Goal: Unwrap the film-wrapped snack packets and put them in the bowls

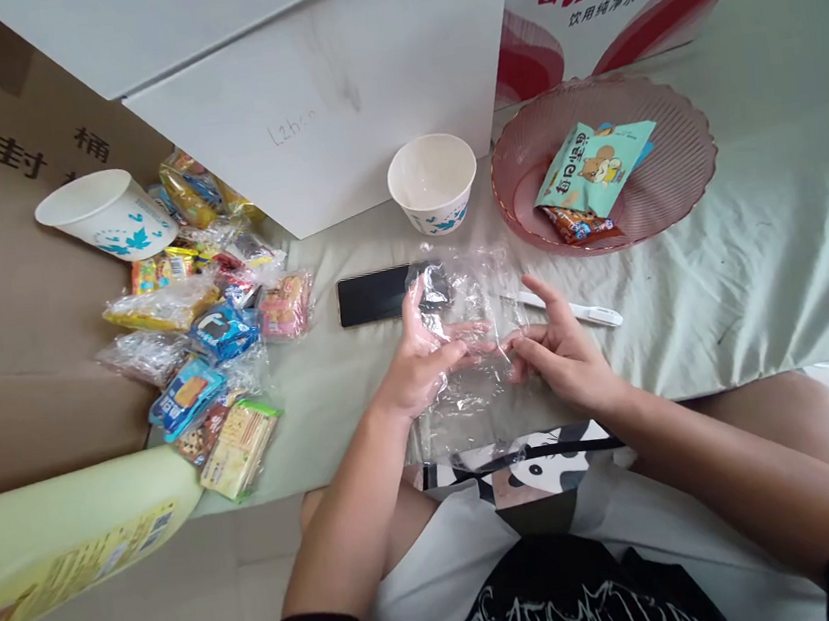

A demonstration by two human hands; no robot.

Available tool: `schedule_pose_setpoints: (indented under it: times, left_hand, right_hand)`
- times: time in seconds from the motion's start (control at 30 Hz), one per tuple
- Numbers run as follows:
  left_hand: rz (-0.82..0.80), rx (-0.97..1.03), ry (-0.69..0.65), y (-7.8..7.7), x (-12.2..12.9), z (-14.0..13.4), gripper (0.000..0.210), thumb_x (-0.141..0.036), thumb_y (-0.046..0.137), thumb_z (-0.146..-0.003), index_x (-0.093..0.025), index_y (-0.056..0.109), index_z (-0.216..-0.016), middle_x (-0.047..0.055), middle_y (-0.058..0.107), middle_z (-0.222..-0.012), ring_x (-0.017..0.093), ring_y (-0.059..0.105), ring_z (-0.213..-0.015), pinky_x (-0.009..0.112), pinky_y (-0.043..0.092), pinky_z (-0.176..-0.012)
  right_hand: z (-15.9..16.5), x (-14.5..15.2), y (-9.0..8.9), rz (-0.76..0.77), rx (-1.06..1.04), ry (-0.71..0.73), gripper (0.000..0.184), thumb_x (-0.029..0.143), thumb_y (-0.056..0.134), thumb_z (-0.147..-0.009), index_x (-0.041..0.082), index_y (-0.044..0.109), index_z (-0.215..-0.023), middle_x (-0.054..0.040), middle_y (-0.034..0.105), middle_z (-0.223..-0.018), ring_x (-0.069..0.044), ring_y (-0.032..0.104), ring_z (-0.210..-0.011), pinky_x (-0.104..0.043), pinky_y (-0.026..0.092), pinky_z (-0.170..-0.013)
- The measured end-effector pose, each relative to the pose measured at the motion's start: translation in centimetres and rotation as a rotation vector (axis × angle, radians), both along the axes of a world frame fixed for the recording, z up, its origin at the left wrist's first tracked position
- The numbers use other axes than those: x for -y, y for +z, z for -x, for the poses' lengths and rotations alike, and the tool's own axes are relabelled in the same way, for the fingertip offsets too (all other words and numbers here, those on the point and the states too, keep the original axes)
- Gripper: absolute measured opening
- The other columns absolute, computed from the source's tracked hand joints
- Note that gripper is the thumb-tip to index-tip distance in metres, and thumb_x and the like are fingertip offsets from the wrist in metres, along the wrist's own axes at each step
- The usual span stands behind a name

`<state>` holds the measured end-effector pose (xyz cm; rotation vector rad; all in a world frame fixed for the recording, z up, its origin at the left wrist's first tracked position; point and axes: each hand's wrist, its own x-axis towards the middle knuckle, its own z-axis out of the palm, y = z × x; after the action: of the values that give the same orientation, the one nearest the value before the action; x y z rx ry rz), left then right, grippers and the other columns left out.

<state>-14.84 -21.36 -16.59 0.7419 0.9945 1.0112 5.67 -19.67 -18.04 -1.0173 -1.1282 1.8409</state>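
A crinkled clear plastic bag [471, 399] hangs between my two hands at the table's front edge. My left hand [421, 365] grips its left side, one finger raised and the others seen through the film. On the other side my right hand [563, 358] pinches the bag's right edge between thumb and fingers, with its index finger stretched upward. Under the bag's upper part lies a black phone [375, 297]. A white utility knife [596, 314] rests just beyond my right hand, its left end partly behind the plastic.
A paper cup [437, 187] stands before a white box [328, 99]. Right of it, a pink bowl [676, 167] holds a green snack packet [597, 167]. Wrapped snacks [224, 329] and a tilted cup [108, 217] pile up left, near a yellow bottle [93, 521].
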Motion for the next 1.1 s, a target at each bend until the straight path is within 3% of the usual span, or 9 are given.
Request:
schedule_pose_setpoints:
  times: [0.1,0.17,0.23,0.37,0.47,0.53,0.7,0.93,1.1]
  left_hand:
    - [-0.032,-0.123,0.108,-0.4,-0.1,0.3,0.105,-0.044,0.079,-0.08,-0.035,0.011,-0.159,0.0,0.076,-0.082,0.019,0.073,-0.061,0.028,0.057,-0.056]
    - [-0.071,-0.151,0.161,-0.5,-0.1,0.8,0.1,-0.042,0.077,-0.082,-0.036,0.012,-0.158,-0.002,0.075,-0.078,0.017,0.071,-0.056,0.025,0.054,-0.051]
    - [-0.118,-0.162,0.198,-0.6,0.0,1.2,0.088,-0.041,0.075,-0.085,-0.036,0.023,-0.155,-0.003,0.075,-0.079,0.014,0.069,-0.054,0.023,0.052,-0.051]
    - [-0.236,-0.232,0.146,-1.0,0.1,1.5,0.038,-0.045,0.071,-0.087,-0.021,0.065,-0.115,0.005,0.076,-0.088,0.014,0.071,-0.064,0.023,0.053,-0.054]
    - [-0.314,-0.373,0.062,-1.2,0.2,1.4,0.045,-0.039,0.081,-0.077,-0.019,0.068,-0.116,0.006,0.074,-0.096,0.015,0.071,-0.073,0.024,0.055,-0.063]
    - [-0.369,-0.529,0.042,-1.2,0.2,1.4,0.053,-0.032,0.082,-0.075,-0.021,0.066,-0.125,0.003,0.072,-0.09,0.012,0.067,-0.07,0.024,0.052,-0.064]
    - [-0.597,-0.935,0.077,-0.9,0.3,1.2,0.013,-0.026,0.065,-0.091,-0.019,0.076,-0.094,-0.001,0.06,-0.071,0.01,0.055,-0.061,0.025,0.046,-0.06]
    - [-0.791,-1.235,0.227,-1.1,0.6,1.1,0.016,-0.026,0.064,-0.091,-0.021,0.078,-0.086,0.009,0.054,-0.108,0.021,0.059,-0.105,0.037,0.054,-0.089]
    - [-0.818,-1.28,0.233,-1.2,0.7,1.6,0.015,-0.032,0.066,-0.091,-0.021,0.075,-0.085,0.012,0.051,-0.138,0.03,0.05,-0.134,0.049,0.047,-0.109]
  right_hand:
    - [-0.2,0.1,-0.1,-0.057,0.01,-0.007,0.053,0.036,0.067,-0.091,0.032,0.04,-0.137,0.0043,0.072,-0.082,-0.012,0.067,-0.053,-0.027,0.055,-0.054]
    - [-0.2,0.0,-0.3,-0.104,0.031,-0.012,0.026,0.041,0.065,-0.092,0.026,0.056,-0.112,0.0025,0.071,-0.08,-0.011,0.066,-0.055,-0.026,0.055,-0.055]
    - [-0.3,-0.1,-0.5,-0.139,0.072,0.01,0.021,0.043,0.063,-0.094,0.022,0.061,-0.093,0.0007,0.07,-0.076,-0.011,0.066,-0.057,-0.026,0.055,-0.056]
    - [-0.5,-0.2,-0.7,-0.197,0.146,0.049,0.029,0.038,0.066,-0.09,0.022,0.066,-0.115,-0.0029,0.073,-0.085,-0.014,0.067,-0.066,-0.028,0.056,-0.061]
    - [-0.7,-0.1,-0.8,-0.296,0.247,0.087,0.044,0.032,0.067,-0.089,0.024,0.061,-0.132,-0.0048,0.075,-0.094,-0.014,0.066,-0.069,-0.028,0.054,-0.062]
    - [-0.7,0.0,-0.8,-0.396,0.34,0.129,0.035,0.029,0.063,-0.092,0.023,0.065,-0.126,-0.0042,0.074,-0.089,-0.014,0.063,-0.066,-0.029,0.053,-0.061]
    - [-0.7,0.3,-0.7,-0.682,0.453,0.165,0.021,0.019,0.057,-0.093,0.023,0.07,-0.109,-0.0027,0.065,-0.082,-0.015,0.062,-0.07,-0.03,0.054,-0.064]
    - [-0.3,0.5,-1.4,-0.804,0.674,0.037,0.046,0.024,0.066,-0.087,0.025,0.06,-0.132,-0.0103,0.05,-0.111,-0.022,0.059,-0.091,-0.039,0.059,-0.077]
    - [-0.3,0.4,-1.1,-0.912,0.719,-0.04,0.009,0.019,0.06,-0.088,0.023,0.067,-0.092,-0.0128,0.055,-0.119,-0.03,0.06,-0.113,-0.05,0.055,-0.092]
